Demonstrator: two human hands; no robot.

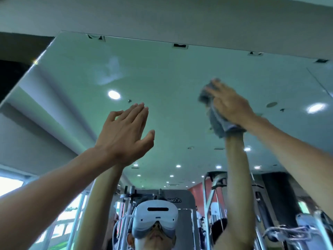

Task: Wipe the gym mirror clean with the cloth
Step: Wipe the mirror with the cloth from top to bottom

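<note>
The gym mirror [162, 73] fills most of the head view, and I look up at its top part. My right hand [228, 103] presses a grey cloth [217, 121] flat against the glass at the upper right; the cloth bunches above my fingertips and hangs below my palm. My left hand [124, 136] is raised at centre left with fingers straight and together, thumb apart, holding nothing; it looks close to the glass, contact unclear. Both forearms are reflected below the hands.
The mirror's top edge [180, 44] meets a grey wall band with small clips. A smudge [110, 73] shows on the glass at upper left. The reflection shows ceiling lights, gym machines [216, 195] and a person wearing a white headset [155, 217].
</note>
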